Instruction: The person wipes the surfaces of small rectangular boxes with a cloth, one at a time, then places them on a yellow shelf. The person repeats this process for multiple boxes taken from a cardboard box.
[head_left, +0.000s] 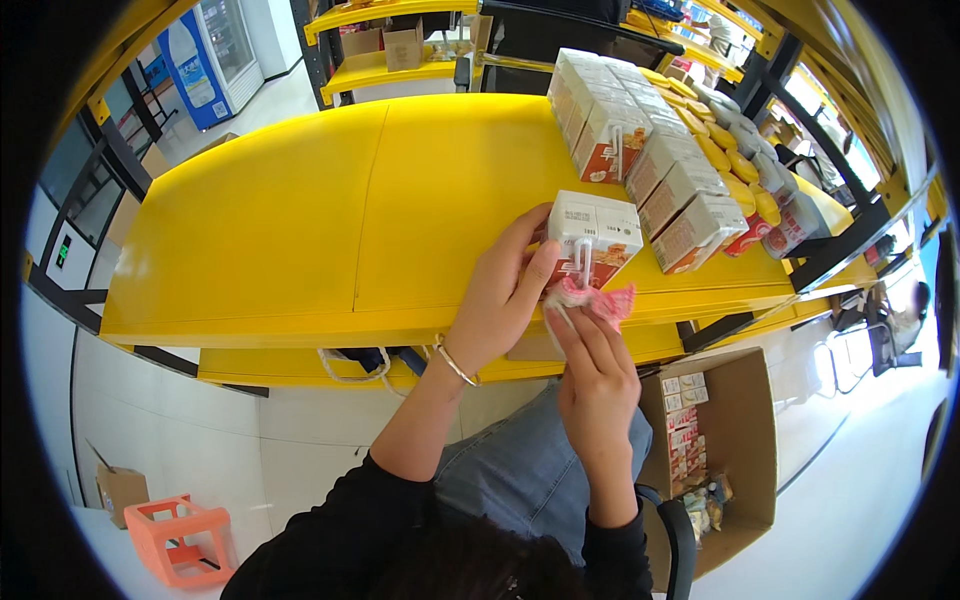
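Note:
A white, orange-red drink carton (pixel 597 222) with a straw attached to its front stands at the near edge of the yellow shelf (pixel 270 220). My left hand (pixel 505 290) wraps round its left side, thumb on the front face. My right hand (pixel 597 375) grips a pink and white cloth (pixel 590 298) just below the straw, against the carton's lower front. Part of the cloth is hidden behind my fingers. Rows of similar cartons (pixel 690 205) stand behind and to the right.
Yellow-capped containers (pixel 735 163) line the shelf's right end beside a black metal post (pixel 835 255). Below right stands an open cardboard box (pixel 745 440) with small cartons inside. An orange stool (pixel 180 540) is on the floor at lower left, and a blue fridge (pixel 197 75) at far left.

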